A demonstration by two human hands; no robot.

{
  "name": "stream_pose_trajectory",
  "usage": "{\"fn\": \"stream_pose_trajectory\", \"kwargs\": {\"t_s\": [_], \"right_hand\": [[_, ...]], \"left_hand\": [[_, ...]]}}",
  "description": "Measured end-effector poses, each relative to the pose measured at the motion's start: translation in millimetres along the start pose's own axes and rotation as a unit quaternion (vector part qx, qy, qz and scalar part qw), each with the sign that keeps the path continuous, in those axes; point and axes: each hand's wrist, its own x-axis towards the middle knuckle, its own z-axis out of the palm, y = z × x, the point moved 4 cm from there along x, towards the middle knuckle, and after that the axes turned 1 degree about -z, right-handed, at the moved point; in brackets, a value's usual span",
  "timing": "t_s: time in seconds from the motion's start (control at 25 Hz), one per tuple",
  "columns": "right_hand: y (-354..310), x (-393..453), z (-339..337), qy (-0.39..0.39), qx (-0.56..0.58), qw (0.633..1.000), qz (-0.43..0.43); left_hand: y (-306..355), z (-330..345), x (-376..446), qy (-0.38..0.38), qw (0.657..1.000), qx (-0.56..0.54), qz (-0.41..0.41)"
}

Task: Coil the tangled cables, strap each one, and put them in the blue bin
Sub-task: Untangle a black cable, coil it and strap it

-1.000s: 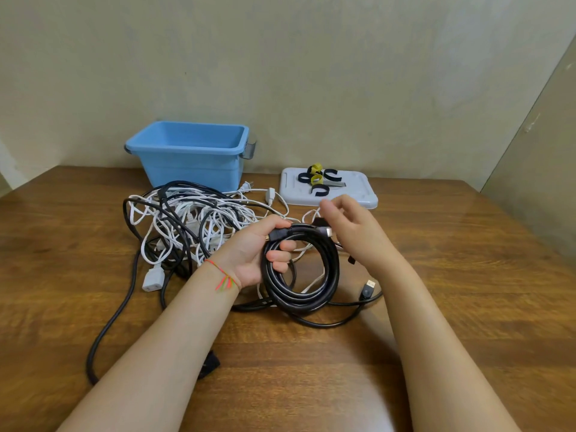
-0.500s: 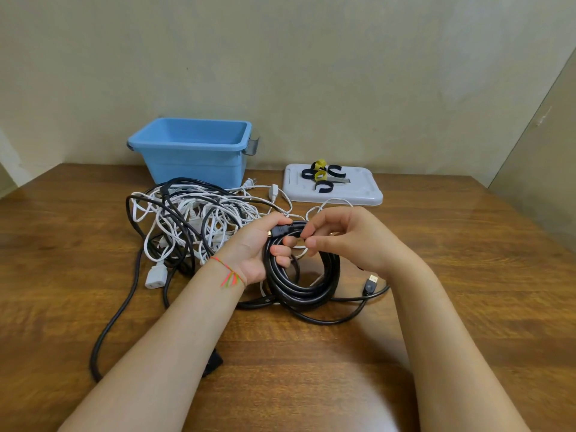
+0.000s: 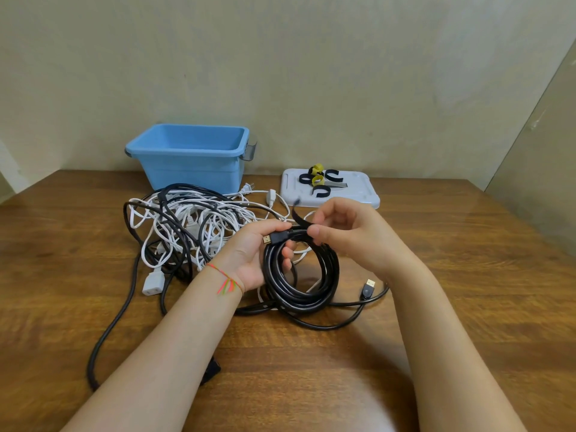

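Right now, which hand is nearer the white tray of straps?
Right. The right hand sits just in front of the white tray, pinching a black strap; the left hand grips the black cable coil, farther left.

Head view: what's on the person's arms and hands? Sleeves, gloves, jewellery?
Both forearms are bare to the frame edge: no sleeves, no gloves. The left hand has a thin thread bracelet at the wrist, red-orange with loose green and orange ends. The right hand shows no rings, watch or markings.
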Motion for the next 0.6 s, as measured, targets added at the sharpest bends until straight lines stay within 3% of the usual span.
{"fn": "stream_pose_trajectory", "kwargs": {"t_s": [0.2,0.4,0.6], "right_hand": [[-1.3,-3.2,0.0,-0.072,-0.117,0.990,0.008],[4.2,-1.0,16.3,-0.125,-0.324,0.938,-0.001],[3.6,8.0,27.8,0.009,-0.418,0.904,-0.084]], "left_hand": [[-0.2,1.3,-1.8,0.005,1.000,-0.001,0.003],[0.6,0.8,-1.2,0.009,1.000,0.004,0.001],[0.8,0.3,-1.3,0.010,1.000,0.017,0.010]]}}
